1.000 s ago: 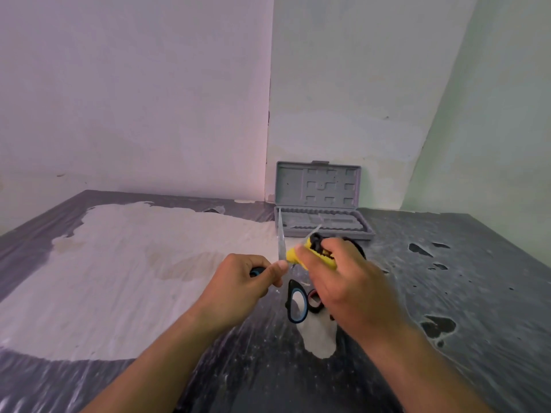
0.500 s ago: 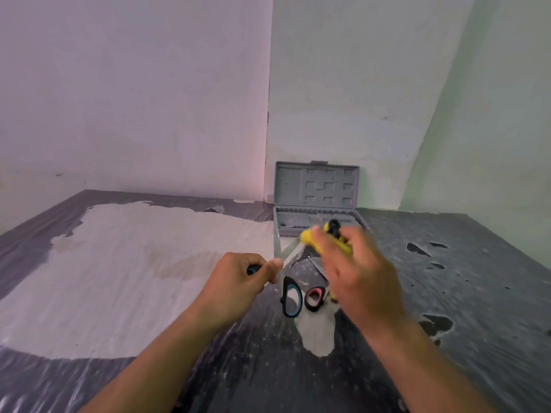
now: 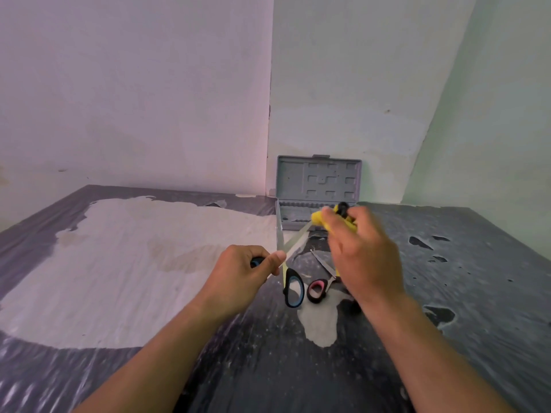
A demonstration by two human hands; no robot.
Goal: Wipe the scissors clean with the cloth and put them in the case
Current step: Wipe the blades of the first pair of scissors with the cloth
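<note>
The left hand (image 3: 241, 271) holds a clenched grip round the blue-and-black handle of the open scissors (image 3: 290, 248); the second handle loop hangs below and to the right of this grip. The blades are spread in a V rising above the thumb. The right hand (image 3: 362, 251) grips the yellow cloth (image 3: 320, 217), pinching it on the tip of the right-leaning blade, up and right of the left grip. The grey case (image 3: 317, 180) stands open directly beyond the right grip, lid upright against the wall. A second pair of scissors (image 3: 320, 278), pink-handled, lies on the tabletop (image 3: 462, 293) beneath the right hand.
</note>
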